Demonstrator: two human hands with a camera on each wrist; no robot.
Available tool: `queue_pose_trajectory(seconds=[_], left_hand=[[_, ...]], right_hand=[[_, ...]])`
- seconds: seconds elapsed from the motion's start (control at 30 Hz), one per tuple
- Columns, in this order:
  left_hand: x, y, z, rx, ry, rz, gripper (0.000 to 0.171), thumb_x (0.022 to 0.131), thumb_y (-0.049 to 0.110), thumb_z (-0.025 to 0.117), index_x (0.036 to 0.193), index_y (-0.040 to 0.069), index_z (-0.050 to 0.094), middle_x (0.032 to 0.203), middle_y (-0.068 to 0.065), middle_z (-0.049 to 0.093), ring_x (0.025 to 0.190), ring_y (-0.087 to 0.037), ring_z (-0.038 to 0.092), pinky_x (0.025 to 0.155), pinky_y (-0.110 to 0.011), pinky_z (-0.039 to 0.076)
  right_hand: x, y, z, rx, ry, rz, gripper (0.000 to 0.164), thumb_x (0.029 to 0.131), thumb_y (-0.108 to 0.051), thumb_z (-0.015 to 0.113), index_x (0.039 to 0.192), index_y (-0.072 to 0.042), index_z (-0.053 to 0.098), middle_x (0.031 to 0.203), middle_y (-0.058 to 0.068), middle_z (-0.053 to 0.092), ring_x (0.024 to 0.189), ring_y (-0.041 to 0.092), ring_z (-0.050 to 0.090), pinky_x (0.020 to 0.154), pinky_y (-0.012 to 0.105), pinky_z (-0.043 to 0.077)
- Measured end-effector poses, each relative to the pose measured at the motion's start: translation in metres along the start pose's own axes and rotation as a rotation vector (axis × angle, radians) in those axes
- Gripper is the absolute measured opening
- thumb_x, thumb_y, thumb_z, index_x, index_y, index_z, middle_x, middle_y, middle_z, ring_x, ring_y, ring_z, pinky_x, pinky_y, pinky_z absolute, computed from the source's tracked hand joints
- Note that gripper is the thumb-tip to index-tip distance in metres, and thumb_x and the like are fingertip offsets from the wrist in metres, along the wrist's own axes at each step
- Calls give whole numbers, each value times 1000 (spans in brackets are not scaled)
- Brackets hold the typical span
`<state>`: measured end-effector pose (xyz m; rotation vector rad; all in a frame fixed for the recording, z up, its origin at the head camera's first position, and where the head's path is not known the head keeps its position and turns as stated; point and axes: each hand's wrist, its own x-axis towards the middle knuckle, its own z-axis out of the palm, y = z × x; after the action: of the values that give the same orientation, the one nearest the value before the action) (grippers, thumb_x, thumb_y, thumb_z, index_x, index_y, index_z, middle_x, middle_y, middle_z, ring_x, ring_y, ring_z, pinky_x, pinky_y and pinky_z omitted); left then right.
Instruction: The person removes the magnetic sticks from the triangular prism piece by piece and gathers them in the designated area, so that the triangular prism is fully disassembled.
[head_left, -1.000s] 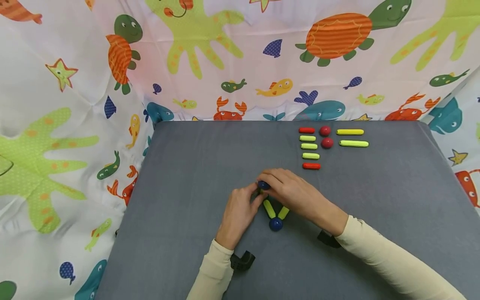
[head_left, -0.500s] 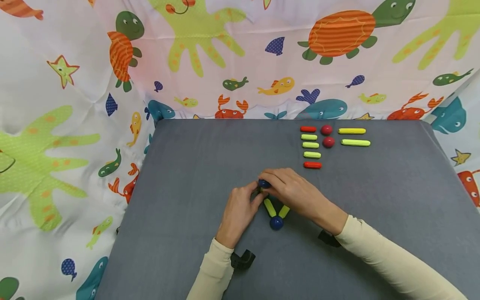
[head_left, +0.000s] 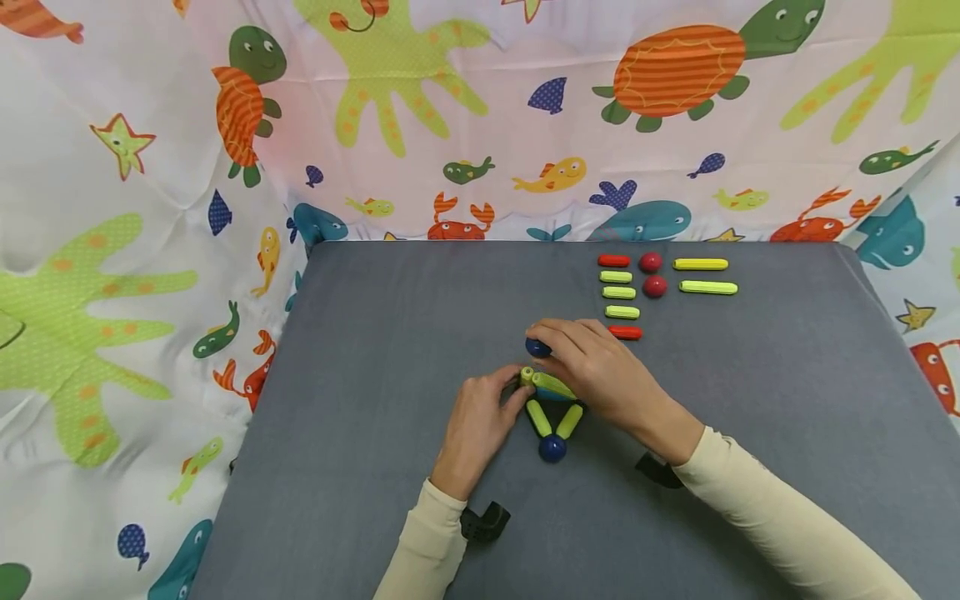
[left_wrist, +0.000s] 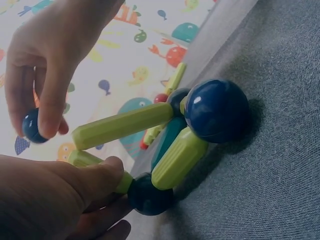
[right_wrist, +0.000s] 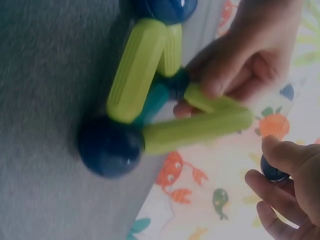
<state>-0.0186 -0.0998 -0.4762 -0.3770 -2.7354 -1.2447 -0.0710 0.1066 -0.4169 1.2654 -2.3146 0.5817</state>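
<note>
My left hand [head_left: 476, 425] pinches a light green stick [head_left: 527, 377] that rises from a dark blue ball [left_wrist: 150, 195]. My right hand [head_left: 600, 367] holds a small blue ball [head_left: 537, 347] between thumb and fingers, raised apart from the stick tops. A second green stick [left_wrist: 122, 125] slants up from another corner ball [right_wrist: 111, 147], its free end close to the held stick's top. Below, the triangular base has a front blue ball [head_left: 552, 448], two short green sticks [head_left: 538, 418] meeting at it, and a teal stick [left_wrist: 167, 142] at the back.
Beyond my right hand on the grey table [head_left: 375, 333] lie a column of short green sticks [head_left: 621, 312] with a red stick [head_left: 614, 261] at its far end. Beside them are two red balls [head_left: 654, 286] and two longer yellow-green sticks [head_left: 708, 287]. A sea-animal curtain [head_left: 480, 125] hangs behind.
My right hand has lifted the small blue ball off the stick tops, away and slightly right, uncovering the slanted green stick. My left hand has stayed in place on its stick.
</note>
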Motion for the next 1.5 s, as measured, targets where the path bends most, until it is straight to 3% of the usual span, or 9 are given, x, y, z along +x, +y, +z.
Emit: queue_pose_trajectory(seconds=[0.2, 0.47, 0.73, 1.03, 1.3, 1.5], left_hand=[[1, 2, 0, 2, -4, -23, 27, 100, 21, 77, 126, 12, 77, 114, -7, 80, 101, -19, 77, 84, -35, 63], [0, 4, 2, 11, -5, -43, 28, 99, 21, 78, 126, 12, 77, 117, -6, 79, 107, -20, 76, 88, -37, 62], [0, 4, 1, 1, 7, -34, 28, 99, 20, 78, 126, 12, 77, 116, -7, 79, 108, -20, 76, 88, -38, 62], [0, 4, 0, 4, -2, -48, 28, 100, 21, 77, 126, 13, 76, 117, -6, 79, 106, -19, 76, 87, -36, 63], [0, 3, 0, 2, -2, -47, 27, 100, 21, 77, 126, 13, 76, 117, -6, 79, 107, -19, 76, 87, -36, 62], [0, 2, -1, -1, -15, -50, 28, 99, 22, 78, 127, 14, 76, 118, -5, 79, 108, -18, 76, 87, -36, 62]], right_hand=[[-8, 16, -15, 28, -2, 106, 52, 89, -12, 88, 135, -3, 67, 130, 12, 70, 114, 27, 69, 100, 48, 56], [-31, 45, -33, -58, 10, 232, 57, 82, -8, 93, 132, 0, 68, 126, 17, 71, 105, 34, 69, 92, 52, 59], [-58, 87, -44, -138, -23, 374, 55, 82, -5, 92, 132, 0, 69, 124, 18, 71, 103, 38, 69, 90, 57, 58], [-81, 119, -45, -155, -57, 479, 51, 84, -6, 91, 129, 3, 71, 119, 20, 62, 99, 37, 66, 83, 57, 59], [-84, 130, -39, -132, -156, 567, 49, 89, -4, 86, 133, 5, 67, 121, 22, 63, 97, 39, 69, 83, 59, 59], [-85, 135, -31, -133, -202, 586, 45, 91, -5, 84, 130, 5, 66, 119, 22, 65, 96, 40, 69, 81, 60, 58]])
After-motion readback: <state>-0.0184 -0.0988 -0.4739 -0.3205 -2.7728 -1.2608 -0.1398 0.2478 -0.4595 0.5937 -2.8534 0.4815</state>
